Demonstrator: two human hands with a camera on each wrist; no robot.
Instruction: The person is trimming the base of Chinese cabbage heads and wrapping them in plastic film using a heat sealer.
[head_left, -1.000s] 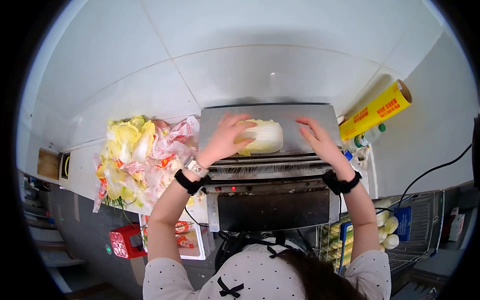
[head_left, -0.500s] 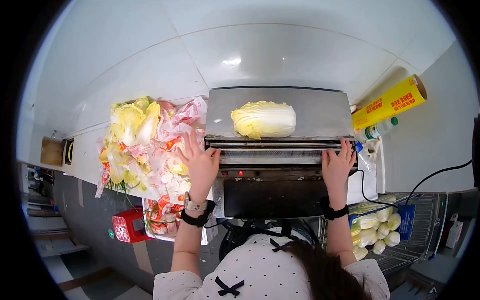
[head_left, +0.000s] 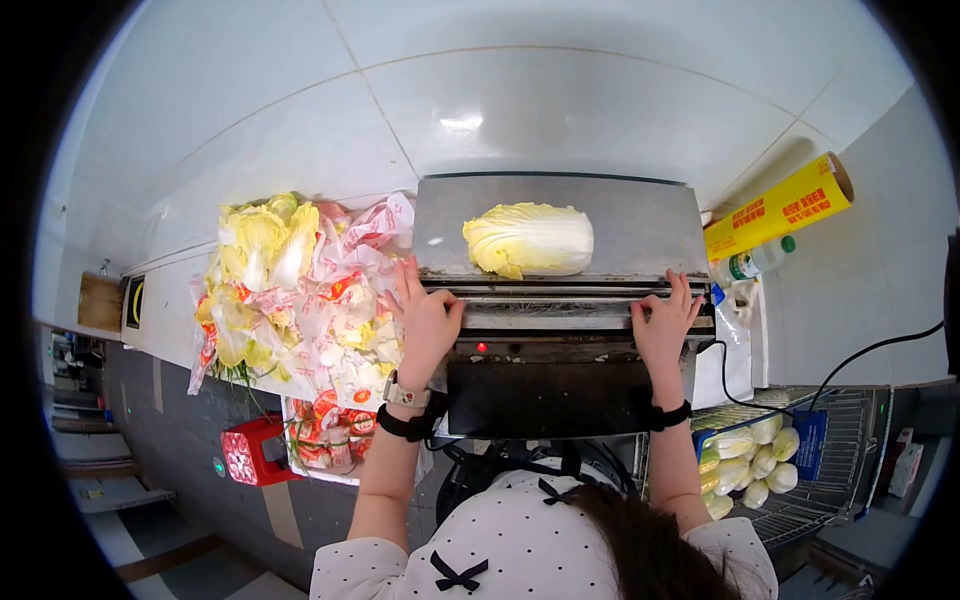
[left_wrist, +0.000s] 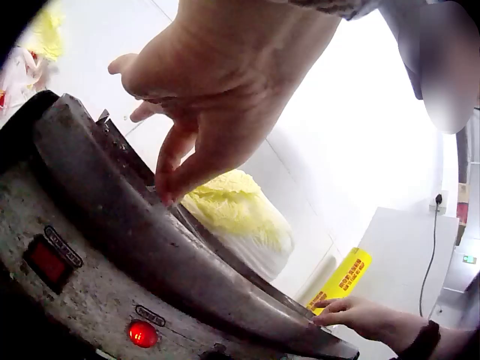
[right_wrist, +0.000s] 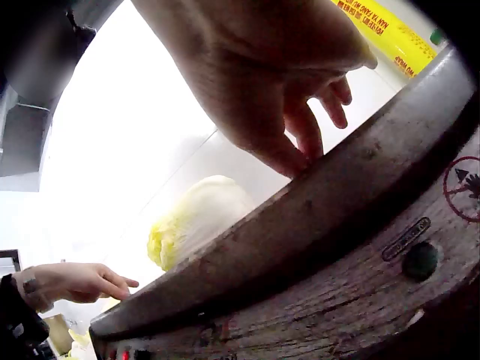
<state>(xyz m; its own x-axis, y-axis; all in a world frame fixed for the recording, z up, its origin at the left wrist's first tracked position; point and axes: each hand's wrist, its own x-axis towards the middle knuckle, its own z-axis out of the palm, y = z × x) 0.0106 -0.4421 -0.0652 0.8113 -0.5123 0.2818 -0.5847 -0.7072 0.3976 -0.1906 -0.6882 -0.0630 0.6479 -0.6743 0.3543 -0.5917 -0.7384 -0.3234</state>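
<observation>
A pale yellow-and-white napa cabbage (head_left: 528, 240) lies on its side on the steel top of a wrapping machine (head_left: 640, 225). Along the machine's front slot stretches clear plastic film (head_left: 550, 308). My left hand (head_left: 428, 325) pinches the film near the slot's left end between thumb and index finger, other fingers extended. Toward the right end, my right hand (head_left: 664, 328) pinches it the same way. Both wrist views show thumb and index fingertips together at the slot's edge, with the cabbage (left_wrist: 244, 225) behind. A red light (left_wrist: 142, 334) glows on the machine's front.
Loose cabbage leaves (head_left: 260, 250) and printed plastic bags (head_left: 370, 240) are heaped left of the machine. A yellow film roll (head_left: 780, 210) and a bottle (head_left: 755, 260) lie at right. Below right, a wire cart (head_left: 830, 470) holds several cabbages; a red stool (head_left: 250, 455) stands at lower left.
Both hands left the cabbage area and came back to the front slot, where they took hold of the film. Over the last half second they moved slightly inward, toward each other.
</observation>
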